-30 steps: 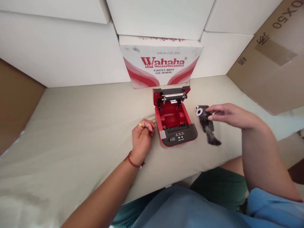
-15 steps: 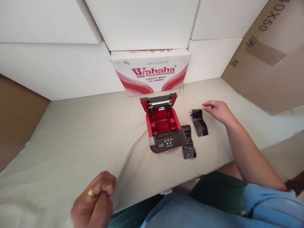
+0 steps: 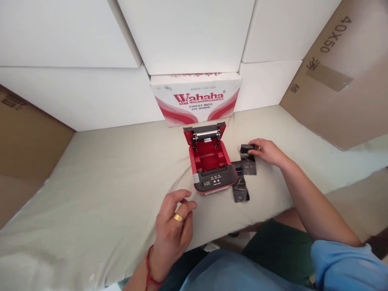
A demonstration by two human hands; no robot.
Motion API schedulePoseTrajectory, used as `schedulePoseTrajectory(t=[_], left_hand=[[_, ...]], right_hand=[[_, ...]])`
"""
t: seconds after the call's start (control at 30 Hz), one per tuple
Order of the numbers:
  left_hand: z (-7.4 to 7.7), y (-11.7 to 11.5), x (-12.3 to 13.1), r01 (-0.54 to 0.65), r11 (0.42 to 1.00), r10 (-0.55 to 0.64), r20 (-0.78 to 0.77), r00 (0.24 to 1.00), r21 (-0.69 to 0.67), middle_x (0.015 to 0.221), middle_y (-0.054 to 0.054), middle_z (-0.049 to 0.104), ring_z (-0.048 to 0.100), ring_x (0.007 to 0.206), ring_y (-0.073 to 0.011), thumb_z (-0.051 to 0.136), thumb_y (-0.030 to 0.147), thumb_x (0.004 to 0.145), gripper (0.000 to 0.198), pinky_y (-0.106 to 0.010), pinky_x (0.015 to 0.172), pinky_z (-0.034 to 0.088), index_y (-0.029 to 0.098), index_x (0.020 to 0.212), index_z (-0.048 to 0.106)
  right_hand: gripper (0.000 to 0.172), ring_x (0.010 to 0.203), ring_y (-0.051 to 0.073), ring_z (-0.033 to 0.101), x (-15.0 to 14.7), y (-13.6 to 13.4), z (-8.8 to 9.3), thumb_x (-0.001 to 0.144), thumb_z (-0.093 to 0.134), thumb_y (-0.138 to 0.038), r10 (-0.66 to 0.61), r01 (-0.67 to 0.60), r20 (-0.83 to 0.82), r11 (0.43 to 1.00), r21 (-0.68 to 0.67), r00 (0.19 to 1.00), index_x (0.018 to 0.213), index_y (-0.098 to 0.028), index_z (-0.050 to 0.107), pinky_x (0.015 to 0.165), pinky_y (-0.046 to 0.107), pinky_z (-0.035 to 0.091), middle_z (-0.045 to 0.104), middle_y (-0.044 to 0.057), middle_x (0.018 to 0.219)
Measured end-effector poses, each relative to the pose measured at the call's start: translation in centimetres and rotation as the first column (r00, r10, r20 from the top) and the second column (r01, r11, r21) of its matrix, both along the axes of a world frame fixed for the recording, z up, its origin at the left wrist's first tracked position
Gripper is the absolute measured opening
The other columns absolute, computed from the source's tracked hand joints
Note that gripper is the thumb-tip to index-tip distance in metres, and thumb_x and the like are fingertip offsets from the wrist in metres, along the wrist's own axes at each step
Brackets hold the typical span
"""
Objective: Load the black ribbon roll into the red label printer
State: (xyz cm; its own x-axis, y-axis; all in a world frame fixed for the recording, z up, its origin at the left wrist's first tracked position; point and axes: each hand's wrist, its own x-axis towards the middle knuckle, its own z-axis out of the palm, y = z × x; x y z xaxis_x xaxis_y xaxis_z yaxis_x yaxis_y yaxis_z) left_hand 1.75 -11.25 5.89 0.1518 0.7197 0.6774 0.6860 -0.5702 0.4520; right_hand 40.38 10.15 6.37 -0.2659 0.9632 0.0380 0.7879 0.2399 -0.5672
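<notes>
A red and black portable printer (image 3: 214, 181) stands on the cloth with its lid raised and a bare red compartment showing. Right of it, my right hand (image 3: 263, 151) has thumb and fingers on the right end of a small black paper roll (image 3: 247, 148), whose loose strip trails toward me. A second black paper roll (image 3: 241, 188) lies nearer, its upper end against the printer's right side. In front of the printer, my left hand (image 3: 176, 222) hovers with fingers bent and apart, holding nothing. It wears a gold ring and a red wrist cord.
Behind the printer stands a white and red water carton (image 3: 198, 99). White boxes (image 3: 188, 36) are stacked along the back. Brown cardboard boxes flank the surface, one at right (image 3: 336, 81) and another at left (image 3: 27, 149). A wrinkled beige cloth (image 3: 121, 173) covers the surface.
My left hand has moved right toward the printer and its fist has loosened. My right hand has moved left and taken hold of the farther black paper roll, which has shifted slightly.
</notes>
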Motion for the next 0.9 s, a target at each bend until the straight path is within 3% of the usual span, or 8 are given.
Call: schedulePoseTrajectory(t=[0.13,0.2,0.3,0.4,0.47,0.6,0.73,0.9], left_hand=[[-0.8,0.2,0.1,0.024,1.000,-0.024,0.005,1.000,0.010,0.119,-0.009,0.070,0.075,0.101,-0.0151,0.058,-0.006,0.104,0.028,-0.025,0.087,0.065,0.020,0.110,0.068],[-1.2,0.2,0.0,0.044,0.999,-0.044,-0.013,0.999,0.014,0.118,-0.009,0.072,0.075,0.100,-0.0153,0.059,-0.005,0.104,0.027,-0.025,0.085,0.065,0.020,0.111,0.068],[-1.4,0.5,0.5,0.086,0.985,-0.074,-0.080,0.994,0.151,0.115,-0.011,0.078,0.077,0.109,-0.0214,0.061,0.000,0.103,0.025,-0.035,0.093,0.068,0.020,0.113,0.071],[-0.9,1.4,1.9,0.122,0.941,-0.090,-0.115,0.989,0.314,0.113,-0.010,0.084,0.078,0.122,-0.0247,0.063,0.005,0.103,0.026,-0.044,0.112,0.065,0.021,0.119,0.075],[-0.4,2.0,2.8,0.117,0.924,-0.076,-0.124,0.989,0.363,0.114,-0.008,0.085,0.078,0.129,-0.0233,0.064,0.006,0.102,0.029,-0.044,0.126,0.058,0.020,0.124,0.077],[0.0,2.9,4.0,0.090,0.951,-0.039,-0.173,0.984,0.297,0.131,-0.013,0.088,0.074,0.147,-0.0255,0.069,0.009,0.101,0.044,-0.048,0.144,0.040,0.015,0.144,0.072],[-0.2,3.4,4.6,0.045,0.984,-0.006,-0.227,0.974,0.170,0.142,-0.016,0.087,0.076,0.148,-0.0284,0.066,0.012,0.104,0.044,-0.050,0.148,0.029,0.010,0.148,0.070],[-0.5,3.8,4.9,0.024,0.986,0.011,-0.209,0.978,0.162,0.138,-0.013,0.089,0.080,0.141,-0.0283,0.066,0.011,0.105,0.035,-0.050,0.141,0.039,0.014,0.139,0.075]], right_hand=[[0.047,0.095,0.031,0.081,3.0,-4.0,7.6,0.097,0.086,-0.069,0.146,-0.161,-0.101,0.973,-0.164,0.984,0.125,-0.032,0.090,0.086,0.045,0.065,0.090,0.008,0.113],[0.043,0.097,0.031,0.082,3.4,-5.7,11.4,0.095,0.092,-0.065,0.256,-0.312,-0.238,0.920,-0.239,0.937,0.126,-0.035,0.091,0.084,0.044,0.066,0.090,0.008,0.115],[0.034,0.091,0.027,0.080,0.6,-6.8,14.0,0.096,0.096,-0.058,0.336,-0.458,-0.377,0.836,-0.304,0.863,0.121,-0.035,0.093,0.077,0.039,0.064,0.088,0.008,0.109],[0.032,0.095,0.025,0.077,-5.1,-6.4,12.1,0.097,0.094,-0.052,0.340,-0.453,-0.370,0.846,-0.282,0.865,0.120,-0.031,0.092,0.083,0.039,0.063,0.085,0.008,0.114],[0.036,0.095,0.024,0.073,-8.7,-5.5,9.7,0.093,0.094,-0.051,0.307,-0.385,-0.337,0.902,-0.196,0.890,0.121,-0.029,0.092,0.087,0.040,0.061,0.080,0.007,0.111],[0.032,0.077,0.019,0.062,-13.1,-3.9,6.0,0.090,0.091,-0.039,0.185,-0.205,-0.240,0.977,-0.062,0.953,0.119,-0.026,0.093,0.079,0.036,0.054,0.068,0.000,0.088],[0.032,0.068,0.017,0.056,-14.8,-3.3,5.7,0.097,0.083,-0.034,0.157,-0.163,-0.071,0.983,-0.082,0.985,0.127,-0.025,0.092,0.070,0.033,0.044,0.063,-0.004,0.074],[0.038,0.074,0.021,0.063,-16.4,-2.8,5.7,0.098,0.083,-0.027,0.135,-0.133,0.111,0.991,-0.032,0.985,0.134,-0.028,0.091,0.074,0.035,0.047,0.074,-0.001,0.079]])
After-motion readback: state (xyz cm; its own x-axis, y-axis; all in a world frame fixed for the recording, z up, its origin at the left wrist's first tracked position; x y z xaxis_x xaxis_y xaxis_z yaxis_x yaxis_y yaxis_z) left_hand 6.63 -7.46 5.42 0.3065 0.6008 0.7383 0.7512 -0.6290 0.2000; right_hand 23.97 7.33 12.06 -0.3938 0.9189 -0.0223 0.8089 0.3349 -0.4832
